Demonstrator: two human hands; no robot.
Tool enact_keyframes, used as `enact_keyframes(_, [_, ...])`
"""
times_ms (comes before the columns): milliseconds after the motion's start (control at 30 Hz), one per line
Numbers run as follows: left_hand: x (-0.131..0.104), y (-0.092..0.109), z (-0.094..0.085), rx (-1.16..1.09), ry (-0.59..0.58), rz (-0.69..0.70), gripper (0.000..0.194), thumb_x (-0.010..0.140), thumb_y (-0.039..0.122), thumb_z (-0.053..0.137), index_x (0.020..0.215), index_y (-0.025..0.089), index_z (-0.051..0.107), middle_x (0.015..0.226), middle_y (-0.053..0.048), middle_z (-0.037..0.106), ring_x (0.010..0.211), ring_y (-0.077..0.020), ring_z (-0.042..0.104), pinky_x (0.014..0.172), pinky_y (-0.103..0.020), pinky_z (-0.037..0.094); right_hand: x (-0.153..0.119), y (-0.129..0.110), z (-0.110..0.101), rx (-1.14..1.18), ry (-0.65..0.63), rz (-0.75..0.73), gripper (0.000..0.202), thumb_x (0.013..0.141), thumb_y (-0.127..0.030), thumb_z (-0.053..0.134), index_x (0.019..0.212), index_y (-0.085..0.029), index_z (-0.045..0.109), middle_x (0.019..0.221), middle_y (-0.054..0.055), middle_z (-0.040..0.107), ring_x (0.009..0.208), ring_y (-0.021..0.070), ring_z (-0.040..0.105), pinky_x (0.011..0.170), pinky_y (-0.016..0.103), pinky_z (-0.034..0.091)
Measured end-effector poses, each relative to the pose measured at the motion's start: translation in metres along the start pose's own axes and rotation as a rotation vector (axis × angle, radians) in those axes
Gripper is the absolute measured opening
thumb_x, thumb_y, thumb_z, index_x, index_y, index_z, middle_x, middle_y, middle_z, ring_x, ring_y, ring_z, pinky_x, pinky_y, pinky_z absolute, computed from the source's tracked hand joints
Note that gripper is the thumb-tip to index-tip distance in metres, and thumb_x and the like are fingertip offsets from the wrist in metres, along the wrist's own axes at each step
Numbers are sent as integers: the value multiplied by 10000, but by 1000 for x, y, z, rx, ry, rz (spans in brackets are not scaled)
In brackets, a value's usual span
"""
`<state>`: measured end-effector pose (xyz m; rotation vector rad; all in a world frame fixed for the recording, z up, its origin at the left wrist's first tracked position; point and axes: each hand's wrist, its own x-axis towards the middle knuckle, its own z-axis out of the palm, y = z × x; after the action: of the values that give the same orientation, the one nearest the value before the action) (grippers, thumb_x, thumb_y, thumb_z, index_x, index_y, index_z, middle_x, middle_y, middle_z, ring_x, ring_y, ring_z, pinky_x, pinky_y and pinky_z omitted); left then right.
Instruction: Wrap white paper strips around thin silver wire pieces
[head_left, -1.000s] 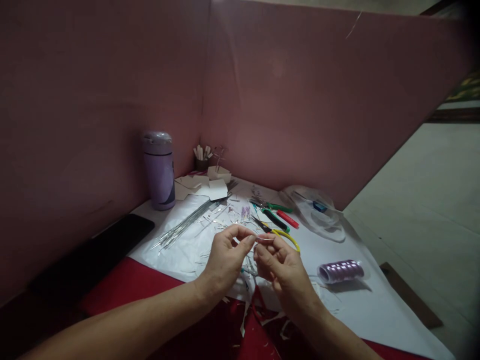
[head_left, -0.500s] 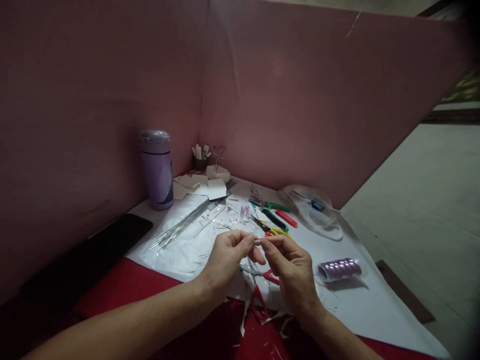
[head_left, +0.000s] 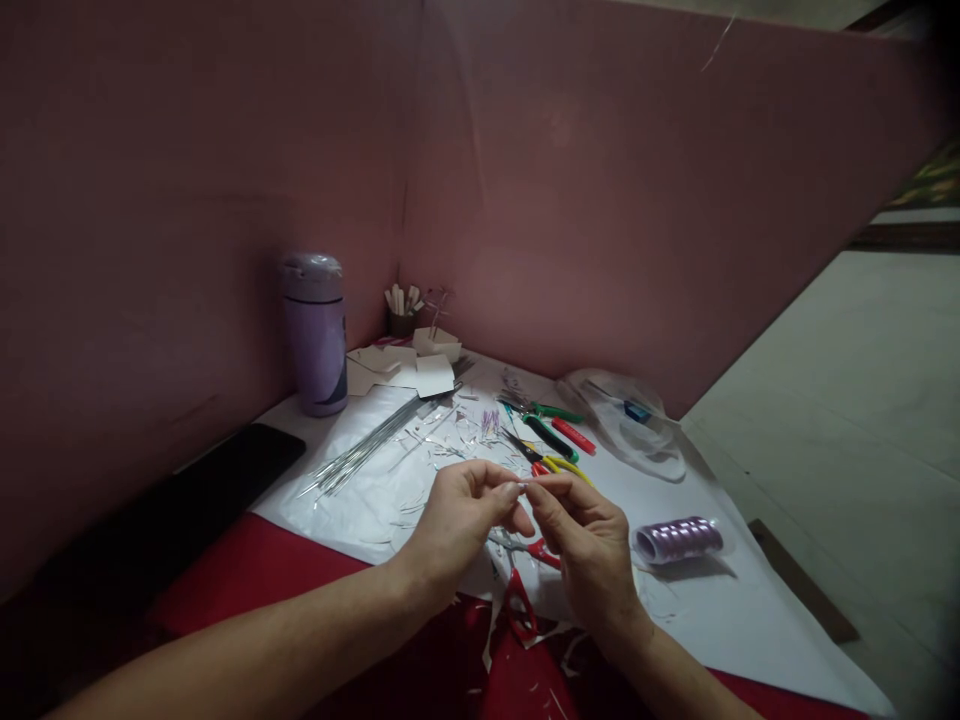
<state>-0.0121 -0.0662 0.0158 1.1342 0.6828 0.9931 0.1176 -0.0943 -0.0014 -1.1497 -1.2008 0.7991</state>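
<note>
My left hand (head_left: 469, 515) and my right hand (head_left: 581, 530) meet above the front of the white sheet, thumbs and forefingers pinched tip to tip. Between the fingertips shows a tiny pale, shiny piece, too small to name. Both hands are closed on it. Below them lie red-handled scissors (head_left: 520, 605), spread apart, their blades partly hidden by my hands. Just beyond my fingers are black-bladed snips with red and yellow handles (head_left: 559, 466). Green-handled pliers (head_left: 551, 437) and a red cutter (head_left: 573, 436) rest farther back.
A bundle of thin wires (head_left: 367, 447) lies left on clear plastic. Behind it stand a purple bottle (head_left: 315, 340) and cut cardboard (head_left: 435, 376). A dark phone-like slab (head_left: 277, 455) is at left. To the right are a purple spool roll (head_left: 679, 540) and a plastic bag (head_left: 622, 425).
My hands have come slightly closer together at the fingertips, so less of the small piece shows between them. The things on the table have stayed in place.
</note>
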Motion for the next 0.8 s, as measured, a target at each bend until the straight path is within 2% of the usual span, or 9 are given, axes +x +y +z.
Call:
enact_keyframes(200, [1, 3, -1, -5, 13, -37, 154, 721, 257, 627, 713, 112, 576, 573, -35, 626, 554, -116, 567, 627, -255, 424, 0, -2, 0, 4, -39, -32, 147, 776, -310, 646, 737, -168, 647, 548, -33, 505, 457, 62, 348, 412, 192, 282])
enact_keyframes(367, [3, 3, -1, 14, 40, -14, 147, 728, 254, 615, 712, 112, 583, 568, -28, 625, 548, -110, 557, 595, -242, 403, -2, 3, 3, 114, -66, 50, 186, 780, -348, 633, 848, -184, 577, 523, -55, 479, 419, 59, 330, 371, 177, 251])
enact_keyframes(500, [5, -1, -1, 23, 59, 0, 134, 735, 243, 608, 726, 112, 580, 549, -20, 617, 539, -110, 557, 575, -237, 406, -3, 6, 6, 147, -67, 65, 170, 779, -335, 633, 793, -186, 554, 526, -57, 470, 405, 55, 302, 364, 180, 217])
enact_keyframes(667, [6, -6, 0, 56, 90, 102, 106, 750, 227, 592, 731, 123, 579, 574, -15, 613, 569, -125, 573, 603, -261, 449, -6, 3, 6, 76, -46, 36, 170, 770, -334, 637, 705, -180, 604, 574, -27, 511, 429, 64, 319, 371, 200, 232])
enact_keyframes(800, [4, -8, 0, 190, 76, 173, 106, 768, 222, 568, 739, 126, 603, 585, -20, 612, 575, -129, 568, 603, -263, 448, -6, 0, 5, 49, -20, 46, 190, 769, -349, 638, 676, -183, 637, 530, -36, 459, 421, 67, 297, 371, 207, 233])
